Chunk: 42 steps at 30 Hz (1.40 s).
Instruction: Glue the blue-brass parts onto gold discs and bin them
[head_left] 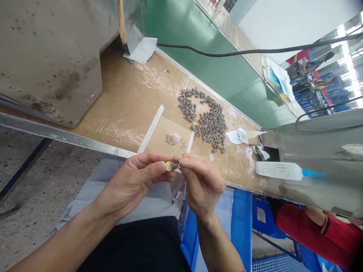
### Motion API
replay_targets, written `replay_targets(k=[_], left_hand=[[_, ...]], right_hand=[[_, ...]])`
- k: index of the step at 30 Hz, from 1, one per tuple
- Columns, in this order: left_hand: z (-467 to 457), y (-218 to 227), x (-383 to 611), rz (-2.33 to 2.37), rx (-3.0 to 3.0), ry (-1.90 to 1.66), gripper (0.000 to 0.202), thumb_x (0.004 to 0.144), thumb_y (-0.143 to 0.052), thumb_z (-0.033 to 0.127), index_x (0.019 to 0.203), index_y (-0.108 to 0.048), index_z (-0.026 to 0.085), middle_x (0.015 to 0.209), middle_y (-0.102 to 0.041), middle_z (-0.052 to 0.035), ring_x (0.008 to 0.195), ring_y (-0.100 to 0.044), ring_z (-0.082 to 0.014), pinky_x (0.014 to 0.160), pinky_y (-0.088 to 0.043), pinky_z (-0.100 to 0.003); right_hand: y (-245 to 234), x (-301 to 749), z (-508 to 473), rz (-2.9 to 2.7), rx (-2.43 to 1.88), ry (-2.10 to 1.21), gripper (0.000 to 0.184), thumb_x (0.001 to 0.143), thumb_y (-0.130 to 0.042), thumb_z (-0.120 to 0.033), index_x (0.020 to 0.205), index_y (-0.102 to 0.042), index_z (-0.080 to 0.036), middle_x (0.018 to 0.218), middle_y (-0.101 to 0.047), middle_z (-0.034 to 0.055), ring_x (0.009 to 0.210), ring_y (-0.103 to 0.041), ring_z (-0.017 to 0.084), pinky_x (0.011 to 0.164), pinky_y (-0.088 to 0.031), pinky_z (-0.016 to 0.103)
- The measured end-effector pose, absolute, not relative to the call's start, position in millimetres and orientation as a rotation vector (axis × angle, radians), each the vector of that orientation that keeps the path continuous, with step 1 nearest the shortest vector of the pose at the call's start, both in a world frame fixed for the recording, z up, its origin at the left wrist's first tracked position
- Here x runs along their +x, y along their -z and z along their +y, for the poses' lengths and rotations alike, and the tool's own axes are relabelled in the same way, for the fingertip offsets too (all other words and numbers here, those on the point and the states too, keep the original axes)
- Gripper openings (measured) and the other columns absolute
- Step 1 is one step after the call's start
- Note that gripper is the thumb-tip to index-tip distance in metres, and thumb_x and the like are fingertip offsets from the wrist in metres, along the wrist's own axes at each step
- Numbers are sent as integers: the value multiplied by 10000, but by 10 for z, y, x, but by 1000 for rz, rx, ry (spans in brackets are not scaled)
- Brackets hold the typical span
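The left hand [143, 172] is pinching a yellow disc [169, 166]; the right hand [202, 179] is grasping a blue piece [174, 165] at its three o'clock. Blue-and-brass parts [210, 126] are lying at the hands' one o'clock on the tabletop [127, 98].

1 small, flat, round yellow disc [169, 166] sits pinched between the thumb and fingers of the left hand [137, 175], its face turned up toward the head camera and its left edge partly covered by the thumb. 1 small, slim blue piece [174, 165] lies against the disc's right side, reaching across to the fingertips of the right hand [202, 181], which partly hide its far end.
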State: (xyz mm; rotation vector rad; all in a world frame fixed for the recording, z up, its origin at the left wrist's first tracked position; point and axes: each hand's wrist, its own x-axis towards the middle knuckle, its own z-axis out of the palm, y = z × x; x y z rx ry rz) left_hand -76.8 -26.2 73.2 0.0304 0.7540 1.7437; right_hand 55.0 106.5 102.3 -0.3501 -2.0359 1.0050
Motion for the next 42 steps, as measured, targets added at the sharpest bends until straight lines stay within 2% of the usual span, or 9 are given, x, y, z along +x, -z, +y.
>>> replay_targets(k=[5, 10, 17, 27, 34, 38, 42], left_hand=[[-246, -737, -757, 786, 16, -1739, 205, 872, -1080, 358, 1027, -989, 259, 1031, -943, -54, 837, -871, -157, 874, -723, -215], [-235, -754, -750, 853, 32, -1735, 231, 845, -1093, 403, 1003, -989, 268, 1038, -943, -71, 828, -867, -180, 884, -737, -269], [-232, -762, -747, 886, 50, -1746, 208, 857, -1086, 399, 987, -987, 270, 978, -934, -49, 806, -839, -152, 853, -717, -227], [-228, -871, -727, 1008, 76, -1743, 229, 824, -1100, 443, 962, -989, 297, 968, -936, -42, 824, -841, -173, 848, -723, -250], [-240, -942, -707, 1134, 114, -1701, 206, 875, -1064, 450, 1030, -991, 337, 1052, -942, -29, 940, -881, -225, 931, -746, -315], [-266, -911, -672, 1161, 149, -1685, 241, 890, -1057, 387, 1117, -982, 359, 1114, -943, -13, 1047, -889, -233, 995, -731, -295], [-284, -884, -626, 1238, 265, -1688, 209, 927, -1030, 342, 1127, -973, 363, 1252, -918, -3, 1216, -857, -257, 1082, -708, -314]], right_hand=[[-1034, 550, 1080, -2032, -299, -1028, 383, 1051, -813, -8, 1276, -883, -310, 1175, -918, 8, 1076, -895, 215, 966, -774, 372], [-1042, 566, 1094, -2056, -289, -1003, 376, 1070, -792, -21, 1281, -881, -319, 1170, -915, 12, 1041, -902, 227, 939, -780, 384], [-1048, 600, 1097, -2087, -261, -953, 433, 1066, -785, 0, 1348, -868, -319, 1197, -909, 22, 1058, -900, 227, 943, -780, 382], [-1031, 606, 1134, -2095, -195, -822, 473, 1073, -785, -4, 1426, -838, -315, 1209, -906, 36, 1049, -898, 226, 910, -786, 382], [-974, 661, 1152, -2102, -161, -713, 476, 1093, -773, -35, 1487, -809, -300, 1245, -900, 50, 1052, -901, 232, 902, -795, 386], [-929, 704, 1141, -2102, -195, -668, 495, 1117, -752, -77, 1533, -786, -341, 1254, -904, 42, 1062, -908, 248, 866, -810, 395], [-903, 733, 1106, -2086, -170, -583, 486, 1097, -773, -58, 1537, -791, -264, 1288, -900, 76, 1108, -908, 268, 903, -821, 392]])
